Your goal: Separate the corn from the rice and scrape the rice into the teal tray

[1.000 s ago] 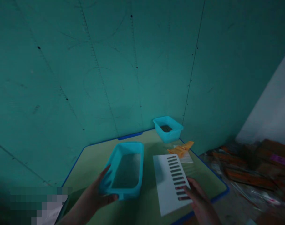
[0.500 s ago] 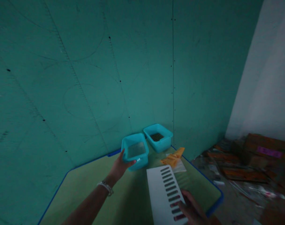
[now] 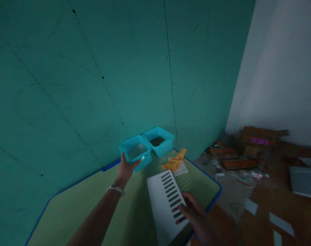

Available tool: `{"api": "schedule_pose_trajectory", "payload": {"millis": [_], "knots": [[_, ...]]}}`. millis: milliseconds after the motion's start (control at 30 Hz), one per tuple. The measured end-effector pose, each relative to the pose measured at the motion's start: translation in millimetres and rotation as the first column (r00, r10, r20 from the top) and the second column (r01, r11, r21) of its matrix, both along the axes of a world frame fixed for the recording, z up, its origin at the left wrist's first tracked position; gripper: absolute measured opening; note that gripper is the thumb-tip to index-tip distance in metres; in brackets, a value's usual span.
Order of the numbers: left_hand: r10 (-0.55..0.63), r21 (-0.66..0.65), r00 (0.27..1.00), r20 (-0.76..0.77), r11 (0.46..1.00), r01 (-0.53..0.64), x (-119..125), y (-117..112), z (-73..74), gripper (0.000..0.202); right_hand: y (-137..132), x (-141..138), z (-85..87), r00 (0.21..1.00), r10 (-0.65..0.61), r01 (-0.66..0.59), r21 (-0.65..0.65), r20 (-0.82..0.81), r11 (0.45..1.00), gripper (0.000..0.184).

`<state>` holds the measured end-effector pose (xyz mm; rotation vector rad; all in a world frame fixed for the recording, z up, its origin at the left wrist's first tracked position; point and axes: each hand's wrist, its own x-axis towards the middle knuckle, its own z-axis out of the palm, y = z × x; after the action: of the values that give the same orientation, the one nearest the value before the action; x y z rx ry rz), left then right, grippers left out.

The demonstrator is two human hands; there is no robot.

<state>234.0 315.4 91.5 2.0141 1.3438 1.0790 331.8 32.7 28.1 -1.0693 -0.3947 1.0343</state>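
My left hand grips the near side of a turquoise plastic bin, thumb on its front and fingers at the left rim. Inside that bin lies something pale and flat that I cannot make out. Right beside it, apparently touching, stands a second turquoise bin with a dark, grainy heap in it. My right hand is closed on the right edge of a white panel with a row of slots, held tilted over the table; some of its fingers show through the slots.
A crumpled orange cloth-like piece lies on a white sheet on the blue-edged table. Behind rises a green wall. Cardboard boxes and scraps clutter the floor at right, with a grey flat object.
The view has turned to the right. With my left hand on it, the nearer bin has shifted closer against the second bin. My right hand still holds the slotted panel.
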Motion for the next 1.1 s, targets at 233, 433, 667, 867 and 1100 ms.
{"api": "schedule_pose_trajectory", "payload": {"millis": [233, 433, 667, 867, 1100], "knots": [[-0.039, 0.347, 0.996, -0.086, 0.936, 0.067, -9.6, -39.4, -2.7, 0.090, -18.4, 25.5, 21.0, 0.989, -0.102, 0.104, 0.019, -0.106, 0.994, 0.045], [-0.352, 0.373, 0.791, -0.500, 0.737, 0.564, 14.7, -88.5, -12.9, 0.054, -65.2, 81.2, 15.1, 0.882, -0.461, 0.463, -0.010, -0.100, 0.887, 0.039], [-0.468, -0.014, 0.712, -0.523, 0.840, 0.542, 67.7, -89.8, -28.8, 0.068, -84.1, 116.6, -18.9, 0.866, -0.452, 0.482, -0.114, 0.212, 0.869, 0.043], [-0.449, -0.099, 0.745, -0.493, 0.880, 0.465, 78.8, -84.1, -34.5, 0.032, -71.7, 142.7, -22.7, 0.632, -0.096, 0.460, -0.273, 0.769, 0.845, 0.043], [-0.433, -0.077, 0.856, -0.283, 0.900, 0.430, 88.4, -90.8, -25.4, 0.019, -48.1, 150.1, -0.8, 0.099, 0.247, 0.548, -0.260, 0.964, 0.795, 0.039]]}}
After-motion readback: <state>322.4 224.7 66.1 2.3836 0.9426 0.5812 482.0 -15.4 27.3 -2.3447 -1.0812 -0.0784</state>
